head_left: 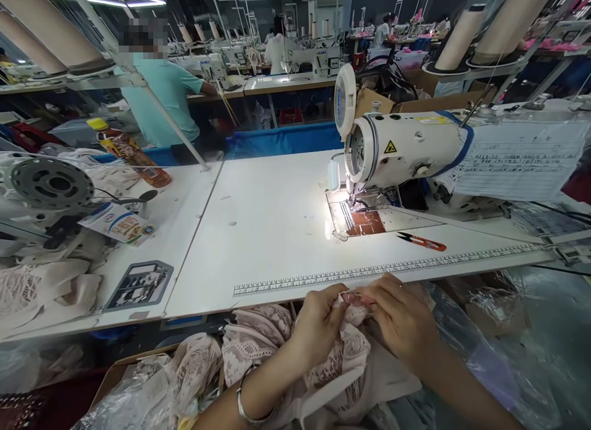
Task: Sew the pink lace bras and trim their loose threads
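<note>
Both hands meet at the table's front edge, pinching a pale pink lace garment [355, 356]. My left hand [318, 322], with a bangle [242, 396] on the wrist, grips its upper edge between thumb and fingers. Close beside it, my right hand [401, 319] is closed on the same edge. The rest of the garment hangs down over my lap, below the tabletop. Beyond the hands stands a white sewing machine [401, 143], its lamp lighting the needle area [353, 202]. Orange thread snips [422, 241] lie on the table to the right of the needle.
A printed ruler [323, 279] runs along the front of the white table [258, 220]. At left are another machine [50, 183], a drink bottle [132, 153] and lace pieces [50, 288]. A box with plastic and lace [152, 381] sits below. A person in teal [157, 97] works ahead.
</note>
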Demonstrator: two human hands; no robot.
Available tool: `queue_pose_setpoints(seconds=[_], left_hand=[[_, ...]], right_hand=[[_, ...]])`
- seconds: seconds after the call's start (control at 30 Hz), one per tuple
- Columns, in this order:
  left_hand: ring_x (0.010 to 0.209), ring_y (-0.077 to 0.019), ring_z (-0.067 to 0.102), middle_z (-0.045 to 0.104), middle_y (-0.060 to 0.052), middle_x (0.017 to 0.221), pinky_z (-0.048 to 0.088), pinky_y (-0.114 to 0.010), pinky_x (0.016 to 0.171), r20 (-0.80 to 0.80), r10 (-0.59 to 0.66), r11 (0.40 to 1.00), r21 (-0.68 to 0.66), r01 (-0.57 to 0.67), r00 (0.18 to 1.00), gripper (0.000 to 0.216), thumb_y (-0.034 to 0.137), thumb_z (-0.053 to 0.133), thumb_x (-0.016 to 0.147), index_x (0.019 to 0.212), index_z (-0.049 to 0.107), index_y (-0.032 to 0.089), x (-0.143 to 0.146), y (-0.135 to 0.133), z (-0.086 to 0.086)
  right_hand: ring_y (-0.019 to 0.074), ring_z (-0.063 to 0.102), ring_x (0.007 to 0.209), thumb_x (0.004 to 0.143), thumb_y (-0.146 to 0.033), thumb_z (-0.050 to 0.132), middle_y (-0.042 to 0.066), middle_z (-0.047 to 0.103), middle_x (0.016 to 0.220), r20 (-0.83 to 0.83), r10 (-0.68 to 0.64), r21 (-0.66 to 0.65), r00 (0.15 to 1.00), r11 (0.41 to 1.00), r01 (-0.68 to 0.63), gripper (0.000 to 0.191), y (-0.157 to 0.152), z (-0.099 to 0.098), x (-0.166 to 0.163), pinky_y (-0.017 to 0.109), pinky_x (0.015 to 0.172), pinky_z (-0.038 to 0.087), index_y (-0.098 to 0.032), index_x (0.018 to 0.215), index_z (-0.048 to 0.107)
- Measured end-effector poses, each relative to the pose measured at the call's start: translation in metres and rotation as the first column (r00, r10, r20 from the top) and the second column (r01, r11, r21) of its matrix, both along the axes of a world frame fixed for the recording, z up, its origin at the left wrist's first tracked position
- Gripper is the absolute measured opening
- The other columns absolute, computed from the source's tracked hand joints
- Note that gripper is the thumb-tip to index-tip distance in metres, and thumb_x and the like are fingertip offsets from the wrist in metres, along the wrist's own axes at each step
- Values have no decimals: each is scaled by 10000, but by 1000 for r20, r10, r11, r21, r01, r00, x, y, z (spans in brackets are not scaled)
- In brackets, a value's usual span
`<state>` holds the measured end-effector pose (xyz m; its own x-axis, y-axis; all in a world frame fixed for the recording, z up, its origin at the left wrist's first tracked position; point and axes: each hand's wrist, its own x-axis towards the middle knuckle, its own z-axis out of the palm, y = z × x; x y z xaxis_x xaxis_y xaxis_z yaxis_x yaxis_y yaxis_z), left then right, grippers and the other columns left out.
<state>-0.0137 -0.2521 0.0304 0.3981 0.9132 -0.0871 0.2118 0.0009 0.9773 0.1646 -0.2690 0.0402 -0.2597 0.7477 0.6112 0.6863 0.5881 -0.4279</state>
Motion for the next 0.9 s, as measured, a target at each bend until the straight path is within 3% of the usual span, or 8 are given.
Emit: queue_pose_setpoints(seconds=[0.13, 0.27, 0.33, 0.43, 0.5, 0.7, 0.8, 0.9], left_hand=[[366, -86, 362, 353, 82, 473, 299, -204, 416, 44, -69, 990, -120, 73, 997, 481, 593, 450, 967, 827, 617, 163, 0, 1, 2], [395, -74, 413, 547, 16, 611, 362, -210, 428, 133, -172, 978, -99, 186, 976, 558, 632, 442, 964, 802, 663, 146, 2, 0, 3], [443, -82, 452, 601, -14, 672, 378, -209, 451, 146, -165, 983, -49, 174, 975, 584, 650, 448, 958, 781, 673, 141, 0, -3, 1], [392, -84, 410, 496, 24, 548, 335, -203, 401, 114, -46, 993, -104, 58, 992, 630, 718, 436, 928, 815, 671, 145, -7, -6, -1], [343, -73, 354, 421, 53, 507, 307, -199, 362, 97, -12, 987, -160, 28, 995, 653, 741, 420, 920, 869, 680, 144, -12, -6, 1], [434, -59, 395, 572, -11, 735, 368, -205, 433, 190, -175, 979, -71, 192, 966, 551, 619, 435, 983, 965, 732, 156, -18, 9, 13], [622, -128, 536, 568, -38, 766, 465, -239, 587, 114, -204, 979, 38, 201, 972, 454, 505, 467, 1004, 894, 739, 158, -24, 21, 19], [956, -212, 599, 633, -109, 1064, 484, -263, 732, -10, -225, 962, 157, 224, 974, 242, 331, 626, 929, 1096, 713, 180, -24, 26, 24]], right_hand=[[161, 562, 697, 1036, -224, 414, 33, 575, 801, -322, 48, -194, 946, 974, -115, 337, 6, 5, 3, 277, 598, 476, -219, 720, 530], [170, 492, 556, 1054, -472, 322, 15, 546, 654, -611, 189, -369, 769, 791, -488, 449, 6, 1, 3, 311, 526, 448, -247, 684, 442], [164, 434, 506, 1037, -519, 349, -9, 461, 573, -584, 153, -381, 797, 815, -436, 465, 8, -2, 12, 315, 503, 410, -255, 662, 423], [155, 386, 533, 1036, -493, 397, -21, 385, 590, -527, -49, -300, 848, 945, -131, 451, 17, -5, 36, 299, 504, 337, -249, 657, 420], [146, 395, 551, 1033, -482, 429, -19, 420, 612, -474, -163, -295, 865, 955, 19, 431, 22, -5, 48, 287, 520, 326, -238, 680, 467], [147, 506, 602, 1035, -514, 399, 3, 548, 712, -309, 168, -541, 936, 778, -318, 429, 22, -3, 37, 269, 582, 400, -221, 835, 640], [131, 455, 561, 1039, -430, 441, -13, 495, 668, -373, 153, -475, 915, 816, -330, 411, 20, -1, 33, 260, 543, 361, -217, 703, 547], [132, 469, 586, 1037, -373, 463, -15, 490, 680, -322, 148, -422, 935, 862, -282, 364, 18, 2, 32, 256, 545, 360, -218, 716, 535]])
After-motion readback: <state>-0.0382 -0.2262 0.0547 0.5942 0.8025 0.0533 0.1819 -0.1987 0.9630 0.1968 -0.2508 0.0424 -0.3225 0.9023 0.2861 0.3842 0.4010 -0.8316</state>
